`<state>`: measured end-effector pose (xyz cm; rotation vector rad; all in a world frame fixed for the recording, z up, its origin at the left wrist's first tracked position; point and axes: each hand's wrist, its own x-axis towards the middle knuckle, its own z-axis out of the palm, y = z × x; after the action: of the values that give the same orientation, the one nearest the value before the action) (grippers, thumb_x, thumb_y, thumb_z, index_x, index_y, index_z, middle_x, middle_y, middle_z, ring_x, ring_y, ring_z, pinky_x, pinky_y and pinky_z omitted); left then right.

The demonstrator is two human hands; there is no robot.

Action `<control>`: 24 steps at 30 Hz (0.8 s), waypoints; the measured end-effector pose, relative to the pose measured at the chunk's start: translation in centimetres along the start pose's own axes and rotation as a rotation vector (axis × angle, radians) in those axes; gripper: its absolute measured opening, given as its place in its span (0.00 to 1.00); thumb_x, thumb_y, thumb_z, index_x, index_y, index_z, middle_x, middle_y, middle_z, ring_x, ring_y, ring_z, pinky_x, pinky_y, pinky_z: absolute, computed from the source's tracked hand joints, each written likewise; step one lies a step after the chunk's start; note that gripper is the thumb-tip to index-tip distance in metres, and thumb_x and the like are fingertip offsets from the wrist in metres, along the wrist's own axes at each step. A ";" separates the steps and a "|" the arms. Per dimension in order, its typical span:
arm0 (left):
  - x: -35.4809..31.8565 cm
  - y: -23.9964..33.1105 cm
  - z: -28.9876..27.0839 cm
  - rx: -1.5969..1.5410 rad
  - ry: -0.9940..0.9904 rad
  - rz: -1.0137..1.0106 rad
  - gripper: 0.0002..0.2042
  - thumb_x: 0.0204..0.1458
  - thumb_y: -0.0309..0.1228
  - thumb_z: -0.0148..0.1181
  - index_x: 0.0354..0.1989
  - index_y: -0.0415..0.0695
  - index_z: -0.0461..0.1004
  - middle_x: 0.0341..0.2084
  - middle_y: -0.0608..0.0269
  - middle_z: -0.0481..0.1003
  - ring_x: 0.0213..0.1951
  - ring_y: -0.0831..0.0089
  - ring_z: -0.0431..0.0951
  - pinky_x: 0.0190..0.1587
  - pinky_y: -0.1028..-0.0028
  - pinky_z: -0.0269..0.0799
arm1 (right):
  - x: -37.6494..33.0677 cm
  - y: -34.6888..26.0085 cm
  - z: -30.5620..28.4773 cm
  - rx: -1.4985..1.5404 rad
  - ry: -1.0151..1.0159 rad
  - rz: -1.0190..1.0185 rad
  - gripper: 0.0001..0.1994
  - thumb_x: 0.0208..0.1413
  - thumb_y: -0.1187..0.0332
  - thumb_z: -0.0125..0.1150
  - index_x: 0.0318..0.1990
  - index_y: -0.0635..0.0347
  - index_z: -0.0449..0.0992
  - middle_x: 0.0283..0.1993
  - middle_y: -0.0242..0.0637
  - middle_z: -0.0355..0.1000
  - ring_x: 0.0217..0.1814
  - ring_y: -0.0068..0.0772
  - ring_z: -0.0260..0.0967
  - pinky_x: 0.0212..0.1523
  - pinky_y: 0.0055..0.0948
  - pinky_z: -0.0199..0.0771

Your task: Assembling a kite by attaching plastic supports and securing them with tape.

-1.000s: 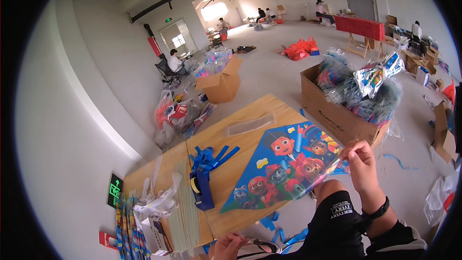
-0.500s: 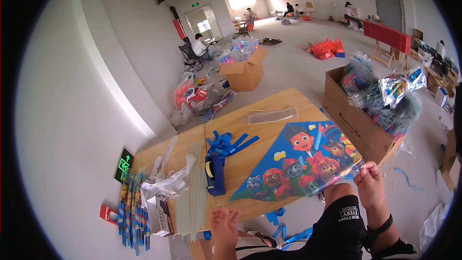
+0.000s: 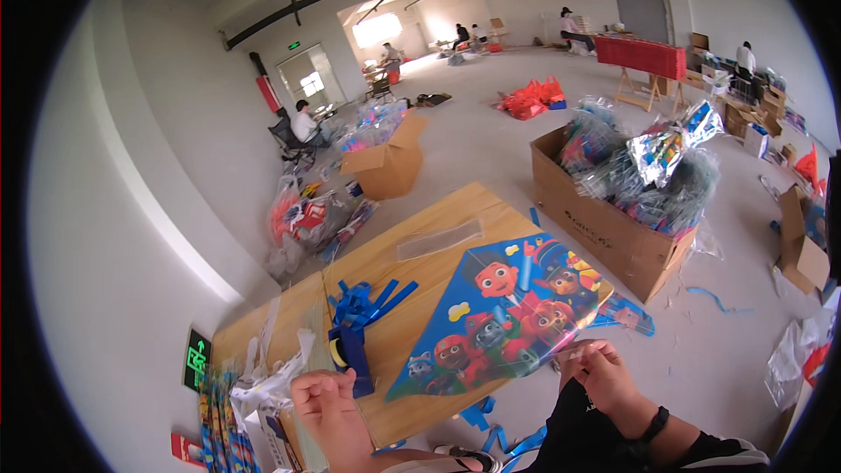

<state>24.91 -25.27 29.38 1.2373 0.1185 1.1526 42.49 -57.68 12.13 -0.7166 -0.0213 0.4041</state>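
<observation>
A blue printed kite (image 3: pixel 491 320) with cartoon figures lies flat on the wooden table (image 3: pixel 477 206), its lower edge toward me. My right hand (image 3: pixel 606 378) is at that edge, thumb and fingertips pinched together. Whatever it pinches is too small to make out. My left hand (image 3: pixel 328 403) is raised beside the blue tape dispenser (image 3: pixel 352 359), its fingers curled and thumb pressed against them; I cannot see what, if anything, is between them. Behind the dispenser sits a bundle of blue ribbon (image 3: pixel 355 305). A second blue printed piece (image 3: pixel 629 315) sticks out past the table's right edge.
A clear plastic strip (image 3: pixel 440 239) lies on the far part of the table. White scraps (image 3: pixel 280 377) and rolled printed pieces (image 3: pixel 223 412) crowd its left end. A large cardboard box (image 3: pixel 604 228) full of wrapped goods stands to the right; another open box (image 3: pixel 385 166) is beyond.
My view has swung to the right. My left hand has risen to beside the tape dispenser. My right hand has moved from the kite's right corner to its near edge.
</observation>
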 end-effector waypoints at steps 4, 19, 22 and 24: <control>0.7 -0.9 1.3 -0.008 -0.028 -0.017 0.05 0.67 0.27 0.61 0.47 0.42 0.73 0.39 0.59 0.78 0.43 0.68 0.79 0.56 0.61 0.78 | 0.8 0.1 -1.5 0.023 0.038 -0.016 0.02 0.71 0.73 0.58 0.43 0.56 0.77 0.42 0.33 0.78 0.44 0.27 0.77 0.47 0.29 0.79; 7.7 -5.9 10.3 0.128 -0.254 -0.137 0.05 0.67 0.23 0.57 0.48 0.45 0.72 0.49 0.64 0.73 0.45 0.75 0.78 0.54 0.66 0.77 | 1.8 0.6 -5.8 0.018 0.172 0.094 0.02 0.70 0.73 0.59 0.44 0.57 0.78 0.42 0.34 0.78 0.46 0.30 0.78 0.51 0.35 0.81; 8.9 -8.6 11.6 0.086 -0.277 -0.225 0.05 0.67 0.23 0.57 0.48 0.45 0.71 0.47 0.64 0.73 0.43 0.74 0.78 0.53 0.65 0.77 | 3.5 0.5 -6.6 0.049 0.201 0.058 0.03 0.71 0.73 0.58 0.45 0.59 0.78 0.42 0.34 0.78 0.44 0.30 0.77 0.49 0.33 0.81; 9.6 -11.0 12.1 0.080 -0.266 -0.246 0.05 0.67 0.24 0.57 0.47 0.45 0.71 0.46 0.64 0.73 0.43 0.74 0.77 0.53 0.65 0.76 | 4.6 0.9 -7.5 0.075 0.181 0.074 0.04 0.70 0.75 0.58 0.47 0.60 0.78 0.42 0.34 0.78 0.44 0.30 0.77 0.49 0.32 0.81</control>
<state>43.86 -25.03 30.31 1.3932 0.1142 0.7706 47.60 -60.11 5.29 -0.6790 0.1905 0.4077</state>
